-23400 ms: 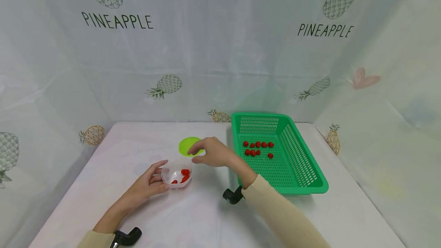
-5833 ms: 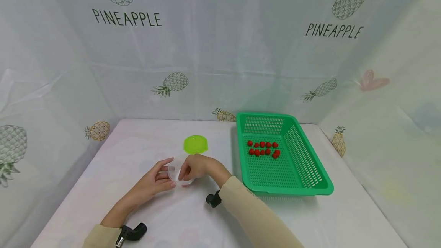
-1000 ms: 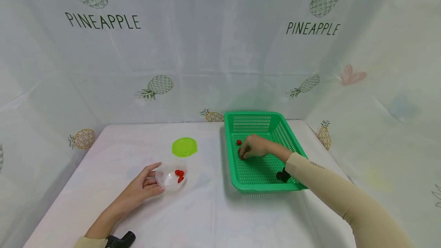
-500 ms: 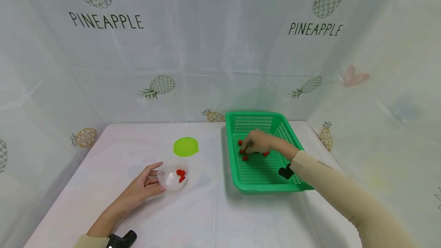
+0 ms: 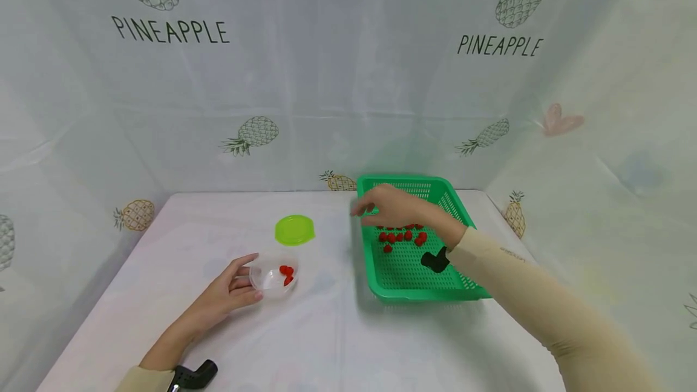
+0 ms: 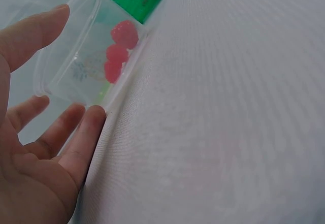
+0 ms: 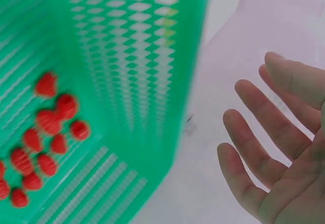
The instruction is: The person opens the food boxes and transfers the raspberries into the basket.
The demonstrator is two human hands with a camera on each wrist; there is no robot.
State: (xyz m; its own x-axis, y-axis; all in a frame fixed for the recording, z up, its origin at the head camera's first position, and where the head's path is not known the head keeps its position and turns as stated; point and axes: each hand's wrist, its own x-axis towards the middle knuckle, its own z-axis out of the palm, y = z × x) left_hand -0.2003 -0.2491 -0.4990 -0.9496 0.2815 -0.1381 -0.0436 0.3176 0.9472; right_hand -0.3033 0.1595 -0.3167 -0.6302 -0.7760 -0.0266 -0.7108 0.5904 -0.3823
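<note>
My left hand [image 5: 225, 292] holds a clear plastic container [image 5: 269, 278] by its left side on the table, thumb and fingers spread round it. Inside, a few small red strawberries [image 6: 118, 56] lie against the far wall. The right hand [image 5: 389, 205] is over the left wall of the green basket [image 5: 430, 295], its fingers loosely bent and empty in the right wrist view. Several strawberries [image 7: 49, 122] are grouped on the basket floor; the right hand and forearm partly cover the back ones in the head view.
A lime-green lid [image 5: 294, 230] lies flat behind the container. The white cloth-covered table [image 5: 310, 337] backs onto a hanging curtain [image 5: 305, 77] printed with pineapples. The basket stands on the table's right side.
The right hand has risen from the basket floor and moved left over its edge, uncovering the strawberries. Since the oldest frame, the basket has gained strawberries. The left hand keeps hold of the container.
</note>
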